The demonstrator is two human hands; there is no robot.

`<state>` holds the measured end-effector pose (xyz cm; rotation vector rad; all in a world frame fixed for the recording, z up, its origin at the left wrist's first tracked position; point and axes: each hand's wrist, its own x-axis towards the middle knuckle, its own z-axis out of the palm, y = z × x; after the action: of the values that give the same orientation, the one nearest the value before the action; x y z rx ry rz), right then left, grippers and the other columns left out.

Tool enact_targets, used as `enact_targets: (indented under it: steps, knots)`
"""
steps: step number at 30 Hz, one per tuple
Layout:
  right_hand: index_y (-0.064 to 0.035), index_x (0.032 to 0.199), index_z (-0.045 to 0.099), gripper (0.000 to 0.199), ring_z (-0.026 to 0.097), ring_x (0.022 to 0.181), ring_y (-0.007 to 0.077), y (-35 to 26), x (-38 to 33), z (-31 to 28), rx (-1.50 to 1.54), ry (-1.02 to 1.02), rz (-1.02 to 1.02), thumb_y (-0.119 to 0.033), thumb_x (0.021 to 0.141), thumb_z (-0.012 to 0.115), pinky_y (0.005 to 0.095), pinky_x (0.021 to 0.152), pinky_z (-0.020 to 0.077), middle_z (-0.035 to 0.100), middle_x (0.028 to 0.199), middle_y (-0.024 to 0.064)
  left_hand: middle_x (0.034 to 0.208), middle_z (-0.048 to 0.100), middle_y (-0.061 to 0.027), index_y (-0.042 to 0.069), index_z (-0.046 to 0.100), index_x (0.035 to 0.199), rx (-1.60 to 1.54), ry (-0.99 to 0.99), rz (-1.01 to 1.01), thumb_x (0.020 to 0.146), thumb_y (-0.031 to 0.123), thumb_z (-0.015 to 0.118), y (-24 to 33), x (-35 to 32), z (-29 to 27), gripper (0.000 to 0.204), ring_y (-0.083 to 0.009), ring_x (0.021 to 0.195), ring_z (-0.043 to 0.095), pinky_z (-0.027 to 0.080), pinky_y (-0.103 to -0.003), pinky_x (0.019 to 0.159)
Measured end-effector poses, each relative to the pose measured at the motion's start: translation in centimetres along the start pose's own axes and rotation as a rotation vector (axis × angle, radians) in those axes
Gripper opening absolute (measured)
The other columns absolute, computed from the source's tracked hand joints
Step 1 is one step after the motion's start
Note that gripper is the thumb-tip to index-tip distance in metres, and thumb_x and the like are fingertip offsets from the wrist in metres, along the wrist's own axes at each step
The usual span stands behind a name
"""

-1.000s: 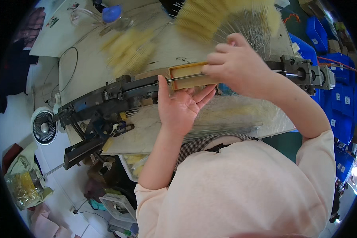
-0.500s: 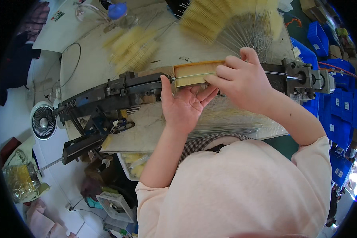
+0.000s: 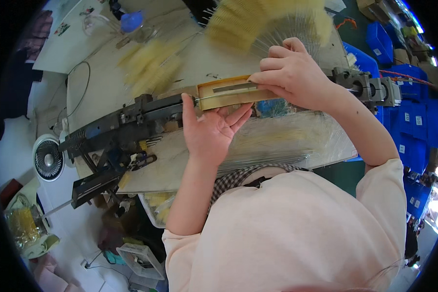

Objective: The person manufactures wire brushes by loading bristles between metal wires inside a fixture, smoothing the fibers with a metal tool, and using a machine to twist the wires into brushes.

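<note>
Head view, looking down on a work counter [image 3: 102,87] crossed by one long dark metal machine [image 3: 121,121]. A single flat, yellowish rectangular holder [image 3: 228,92] sits on the machine's rail, just right of its dark carriage, with a thin metal wire or strip lying along its top. The right hand [image 3: 292,75] is closed over the holder's right end, fingertips pinched on the wire at the upper edge; the left hand [image 3: 211,129] is spread open beneath, thumb raised against the holder's left end and palm turned up under it, gripping nothing. The holder looks rigid and light, best taken by its long edges or ends; the wire appears thin, springy and easily bent, so a fingertip pinch close to the holder suits it better than a grip at mid-span. Two blurred heaps of yellow bristled wire brushes lie on the counter, a smaller one [image 3: 151,63] at centre left and a larger fan [image 3: 263,22] at the far edge; these seem soft at the bristle and stiff at the stem. A sheaf of loose straight wires [image 3: 277,143], too many to count, lies just below the hands. One small round fan [image 3: 48,158] stands at left; several blue bins [image 3: 413,121] are stacked at right.
</note>
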<state>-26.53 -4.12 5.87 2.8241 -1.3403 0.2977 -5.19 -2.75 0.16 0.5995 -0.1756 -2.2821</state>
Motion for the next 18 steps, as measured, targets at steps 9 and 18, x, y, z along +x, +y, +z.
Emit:
enact_targets:
  steps: [9, 18]
  knots:
    - [-0.0183, 0.091, 0.062, 0.016, 0.049, 0.081, 0.0163, 0.6, -2.3, -1.3, 0.106, 0.07, -0.051, -0.018, 0.075, 0.063, 0.0381, 0.085, 0.0318, 0.051, 0.074, -0.0036, 0.131, 0.043, -0.0199, 0.003, 0.032, 0.134, -0.002, 0.045, 0.032, 0.082, 0.068, 0.035, -0.3, 0.0, -0.4, 0.083, -0.0371, 0.119, 0.044, 0.026, -0.046, 0.104]
    - [-0.018, 0.088, 0.062, 0.011, 0.049, 0.077, 0.0154, 1.1, 0.2, 0.6, 0.209, 0.211, -0.059, -0.021, 0.078, 0.062, 0.0367, 0.083, 0.0321, 0.052, 0.07, -0.0031, 0.129, 0.045, -0.0194, 0.001, 0.033, 0.133, -0.001, 0.107, 0.062, 0.082, 0.067, 0.035, -0.4, -0.1, 0.4, 0.083, -0.0369, 0.116, 0.047, 0.028, -0.044, 0.103]
